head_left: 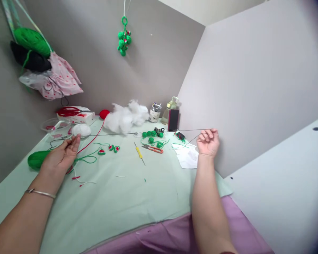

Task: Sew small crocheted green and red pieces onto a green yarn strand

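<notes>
Dark thin thread (148, 132) is stretched taut and nearly level above the table, its long axis running left to right across the view, well ahead of the body. One end meets the left hand (62, 155), the other the right hand (208, 143), so it lies between them and neither hand is nearer. The right hand is curled, its fingers folded in and pinching the thread at the fingertips. A slack tail seems to drop from it toward the crumpled white paper sheet (188, 157). The left hand lies lower, fingers long and held together. The thread ends at their tips, but the pinch itself is too small to make out.

Below the line sit a cluster of small green crocheted balls (151, 134), red-handled thread snips (153, 149) and a yellow-handled crochet hook (139, 152). A red yarn strand (92, 139) runs past the left fingers, and a green yarn ball (37, 158) lies just beside that wrist, which wears a thin silver bangle (41, 193). White fluffy stuffing (125, 118) is heaped farther back on the pale green table cloth (122, 208).
</notes>
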`<state>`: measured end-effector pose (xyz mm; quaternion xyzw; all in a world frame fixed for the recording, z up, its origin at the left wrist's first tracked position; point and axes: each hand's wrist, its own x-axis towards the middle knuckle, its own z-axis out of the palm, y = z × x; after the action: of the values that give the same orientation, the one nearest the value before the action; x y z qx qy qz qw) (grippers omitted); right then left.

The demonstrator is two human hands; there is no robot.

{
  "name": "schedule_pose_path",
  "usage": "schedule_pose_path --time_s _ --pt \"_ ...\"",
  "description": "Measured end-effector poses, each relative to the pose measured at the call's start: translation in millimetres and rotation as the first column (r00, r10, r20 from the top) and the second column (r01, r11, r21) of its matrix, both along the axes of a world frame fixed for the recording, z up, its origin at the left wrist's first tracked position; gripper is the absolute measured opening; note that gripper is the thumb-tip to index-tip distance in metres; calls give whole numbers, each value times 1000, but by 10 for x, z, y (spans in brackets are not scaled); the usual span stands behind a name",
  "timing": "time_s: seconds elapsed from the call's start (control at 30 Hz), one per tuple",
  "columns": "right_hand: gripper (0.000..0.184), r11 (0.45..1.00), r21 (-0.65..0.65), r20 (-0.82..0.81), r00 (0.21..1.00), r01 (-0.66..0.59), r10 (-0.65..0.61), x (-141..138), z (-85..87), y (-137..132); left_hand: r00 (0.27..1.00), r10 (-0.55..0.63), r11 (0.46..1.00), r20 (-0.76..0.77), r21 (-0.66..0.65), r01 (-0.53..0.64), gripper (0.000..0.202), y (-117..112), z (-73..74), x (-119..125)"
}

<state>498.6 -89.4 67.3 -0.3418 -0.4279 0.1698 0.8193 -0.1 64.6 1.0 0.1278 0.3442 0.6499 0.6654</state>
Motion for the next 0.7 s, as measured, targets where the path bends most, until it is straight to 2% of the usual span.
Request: schedule_pose_path --time_s 0.07,0.13,0.2,0.23,0.27,0.33,0.37,0.4,0.43,0.47,0.5,0.57,0.6,0.67,0.7 --pt "37 995 -22 54 994 95 -94 15 33 -62 997 -50 997 -52 59 53 42 -47 43 60" --pt "39 958 -227 200 971 177 -132 -4 48 -58 978 -121 977 -172 151 148 40 -144 102 161" --pt "36 862 -454 329 942 223 -70 -95 37 38 923 -160 936 -350 243 255 28 -286 160 303" --pt "34 823 -517 363 931 235 -37 -182 22 114 871 -185 906 -455 263 330 22 -365 183 386" --pt "32 806 -541 380 925 239 -19 -303 2 199 803 -202 872 -561 269 408 20 -446 198 472" --pt "30 805 -548 395 919 229 8 -644 -47 351 618 -255 763 -744 237 601 22 -598 201 638" --pt "32 804 -559 399 916 202 48 -855 -73 400 534 -240 716 -811 223 662 24 -665 188 710" --pt "34 797 -589 396 908 135 139 -1082 -101 424 457 -212 680 -864 206 704 26 -724 167 770" --pt "39 761 -647 349 872 -41 343 -1313 -130 423 379 -177 650 -909 181 738 27 -776 142 818" --pt "44 699 -686 290 806 -201 516 -1536 -160 401 318 -147 624 -937 162 765 29 -819 117 853" --pt "48 627 -714 247 726 -311 642 -1742 -190 365 273 -132 600 -953 143 787 30 -853 94 876" --pt "50 518 -756 228 580 -401 782 -2067 -250 277 221 -114 559 -969 121 821 31 -899 67 898" --pt "48 493 -762 241 523 -420 818 -2178 -278 240 205 -109 543 -973 114 832 31 -911 62 901" --pt "40 479 -775 275 463 -413 842 -2301 -334 199 177 -93 530 -980 102 842 31 -918 66 899" --pt "36 486 -780 290 459 -395 840 -2322 -363 197 161 -81 534 -984 94 840 32 -915 70 896"
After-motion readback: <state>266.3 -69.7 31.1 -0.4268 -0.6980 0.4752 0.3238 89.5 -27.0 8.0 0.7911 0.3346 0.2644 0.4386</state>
